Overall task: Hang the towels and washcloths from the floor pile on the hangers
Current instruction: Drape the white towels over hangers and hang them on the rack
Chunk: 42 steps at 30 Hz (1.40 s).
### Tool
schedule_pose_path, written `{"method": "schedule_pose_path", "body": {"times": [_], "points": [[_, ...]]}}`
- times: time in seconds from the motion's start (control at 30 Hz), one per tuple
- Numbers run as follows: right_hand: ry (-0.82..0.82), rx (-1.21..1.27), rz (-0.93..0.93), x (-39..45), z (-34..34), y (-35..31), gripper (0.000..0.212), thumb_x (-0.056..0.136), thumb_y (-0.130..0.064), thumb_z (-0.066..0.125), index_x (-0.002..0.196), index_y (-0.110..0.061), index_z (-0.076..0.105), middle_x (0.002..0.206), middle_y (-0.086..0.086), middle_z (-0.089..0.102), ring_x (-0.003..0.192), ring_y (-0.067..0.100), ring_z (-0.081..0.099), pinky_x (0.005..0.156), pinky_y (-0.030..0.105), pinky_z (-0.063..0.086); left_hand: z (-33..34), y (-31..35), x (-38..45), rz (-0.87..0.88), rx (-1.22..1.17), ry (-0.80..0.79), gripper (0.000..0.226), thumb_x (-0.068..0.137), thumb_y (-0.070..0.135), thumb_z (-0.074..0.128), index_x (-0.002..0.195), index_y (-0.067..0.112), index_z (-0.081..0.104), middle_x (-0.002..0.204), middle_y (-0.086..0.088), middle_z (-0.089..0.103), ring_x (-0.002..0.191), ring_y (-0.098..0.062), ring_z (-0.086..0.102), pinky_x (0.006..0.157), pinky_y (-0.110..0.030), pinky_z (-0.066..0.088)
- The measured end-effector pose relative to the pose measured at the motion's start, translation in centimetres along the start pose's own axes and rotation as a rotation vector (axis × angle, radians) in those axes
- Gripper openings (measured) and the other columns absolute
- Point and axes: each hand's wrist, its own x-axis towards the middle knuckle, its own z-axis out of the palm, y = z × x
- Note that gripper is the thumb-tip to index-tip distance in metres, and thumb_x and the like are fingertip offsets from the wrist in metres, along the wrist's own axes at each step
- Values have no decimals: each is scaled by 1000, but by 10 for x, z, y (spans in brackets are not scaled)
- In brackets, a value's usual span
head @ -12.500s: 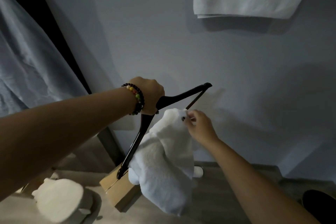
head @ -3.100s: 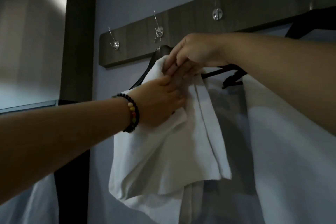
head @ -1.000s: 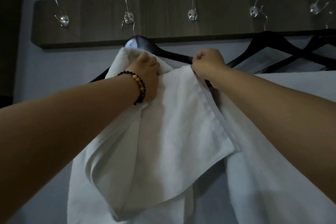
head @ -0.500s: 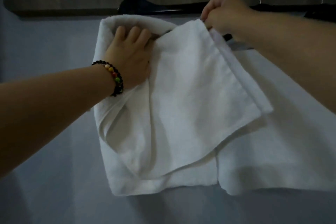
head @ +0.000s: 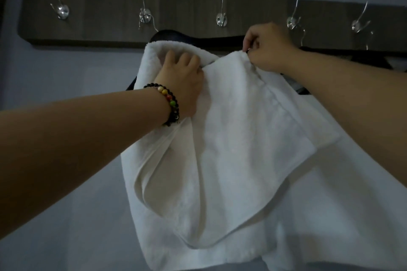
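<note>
A white washcloth (head: pixel 231 138) hangs over a black hanger (head: pixel 198 38), which hangs from the second hook of the wall rack. My left hand (head: pixel 182 79), with a bead bracelet at the wrist, lies on the cloth's upper left part, its fingers curled into the fold near the top. My right hand (head: pixel 266 48) pinches the cloth's top right corner up by the hanger's arm. Most of the hanger is hidden under the cloth.
A dark wooden hook rack (head: pixel 187 6) with several metal hooks runs across the grey wall. A larger white towel (head: pixel 330 215) hangs on another black hanger (head: pixel 363 57) at the right, partly behind the washcloth. The floor pile is out of view.
The view has tilted up, so the hook rack shows in full. My left hand's fingers have curled tighter into the fold. My right hand still pinches the corner.
</note>
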Motion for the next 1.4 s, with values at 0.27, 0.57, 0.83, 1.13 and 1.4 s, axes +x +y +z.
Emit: {"method": "schedule_pose_path", "body": {"times": [0.27,0.57,0.83,1.13,1.4], "points": [[158,235,95,-27,14,30,22,74,9,52,76,-8,64,57,0,49,52,4,45,55,17,37,-9,8,6,27,-26,41,44,77,39,57,113,13,57,114,-6,46,105,-28,44,91,-45,36],[72,451,292,-106,89,-19,28,89,0,50,88,-21,67,81,-8,62,64,-4,52,59,4,37,11,-5,-71,-14,-219,182,54,81,23,55,133,14,47,133,-14,44,120,-34,40,104,-52,29],[-170,763,527,-177,141,-94,26,86,-40,66,65,-29,55,63,-17,58,64,1,56,58,18,41,11,1,-192,-634,-451,148,97,62,18,65,148,20,21,149,-17,16,139,-37,19,108,-51,17],[-18,948,674,-232,162,-129,8,94,-22,60,94,-26,66,90,-11,70,85,10,68,77,25,55,-11,17,-258,-562,-643,192,48,73,7,60,120,2,59,96,-12,68,75,-32,63,70,-40,46],[295,637,656,-219,116,-129,11,90,-22,62,100,-24,63,102,-6,62,86,-6,58,69,6,45,-55,54,-260,-367,-1075,85,46,86,37,49,122,12,64,83,4,70,59,-14,61,53,-26,45]]}}
